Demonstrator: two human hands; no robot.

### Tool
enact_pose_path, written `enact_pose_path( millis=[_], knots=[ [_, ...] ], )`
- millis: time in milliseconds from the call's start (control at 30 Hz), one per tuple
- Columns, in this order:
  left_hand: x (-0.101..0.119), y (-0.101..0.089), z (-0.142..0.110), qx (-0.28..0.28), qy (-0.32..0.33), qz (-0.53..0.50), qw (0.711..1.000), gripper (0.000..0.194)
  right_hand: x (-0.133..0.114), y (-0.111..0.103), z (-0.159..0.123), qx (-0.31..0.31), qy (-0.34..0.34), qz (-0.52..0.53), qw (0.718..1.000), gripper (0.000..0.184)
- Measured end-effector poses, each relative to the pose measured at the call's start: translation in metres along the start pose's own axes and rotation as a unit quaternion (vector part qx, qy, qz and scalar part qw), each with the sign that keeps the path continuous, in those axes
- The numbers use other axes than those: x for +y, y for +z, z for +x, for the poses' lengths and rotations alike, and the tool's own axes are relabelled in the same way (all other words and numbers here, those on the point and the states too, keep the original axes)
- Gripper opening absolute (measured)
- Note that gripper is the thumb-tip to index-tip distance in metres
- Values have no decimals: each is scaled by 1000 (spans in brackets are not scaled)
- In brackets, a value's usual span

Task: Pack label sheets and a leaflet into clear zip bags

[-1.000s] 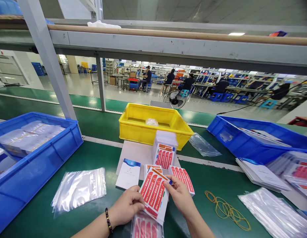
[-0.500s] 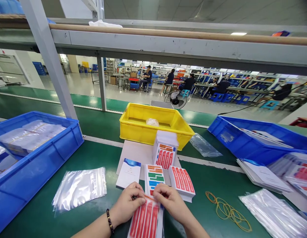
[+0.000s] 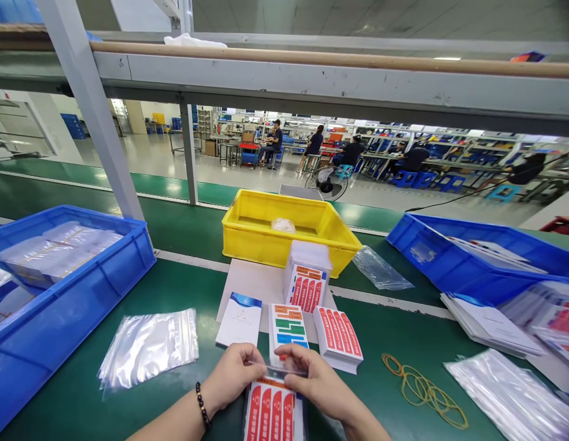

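A clear zip bag [image 3: 270, 411] with a red-striped label card inside is held low in front of me. My left hand [image 3: 236, 373] pinches the left end of its top edge, and my right hand [image 3: 314, 383] grips the right end. Just beyond my fingers lies a stack of label cards [image 3: 288, 327] with orange, green and blue shapes. Red-striped cards [image 3: 338, 337] are piled to the right of it. A white booklet [image 3: 239, 320] with a blue top lies to the left. Behind stands a tall stack of bagged cards [image 3: 307, 275].
A yellow bin [image 3: 252, 239] stands at the back. Blue bins flank the bench, left [image 3: 95, 278] and right [image 3: 468, 269]. Clear bags [image 3: 149, 349] lie at left, more bags [image 3: 504, 392] at right. Rubber bands [image 3: 422, 389] rest on the green bench.
The card has slid down inside the bag, and its red stripes now sit lower. My right hand has shifted slightly, with its fingers now along the bag's top edge.
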State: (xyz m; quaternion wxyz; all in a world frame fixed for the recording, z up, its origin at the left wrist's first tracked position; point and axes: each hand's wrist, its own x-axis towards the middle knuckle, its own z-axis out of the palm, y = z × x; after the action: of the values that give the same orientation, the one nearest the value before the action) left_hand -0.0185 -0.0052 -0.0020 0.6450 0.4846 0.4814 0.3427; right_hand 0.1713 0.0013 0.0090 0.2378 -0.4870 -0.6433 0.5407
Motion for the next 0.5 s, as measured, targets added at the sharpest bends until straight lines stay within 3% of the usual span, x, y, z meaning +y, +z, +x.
enact_pose_path(
  millis=[133, 267, 500],
  knots=[
    [2, 2, -1, 9, 7, 24, 1000, 14, -4, 4, 2, -2, -1, -8, 1000, 4],
    [1, 3, -1, -1, 4, 18, 1000, 14, -8, 7, 3, 18, -25, -45, 999, 17],
    [-1, 4, -1, -12, 5, 40, 999, 10, -5, 16, 3, 9, -16, -67, 998, 11]
  ],
)
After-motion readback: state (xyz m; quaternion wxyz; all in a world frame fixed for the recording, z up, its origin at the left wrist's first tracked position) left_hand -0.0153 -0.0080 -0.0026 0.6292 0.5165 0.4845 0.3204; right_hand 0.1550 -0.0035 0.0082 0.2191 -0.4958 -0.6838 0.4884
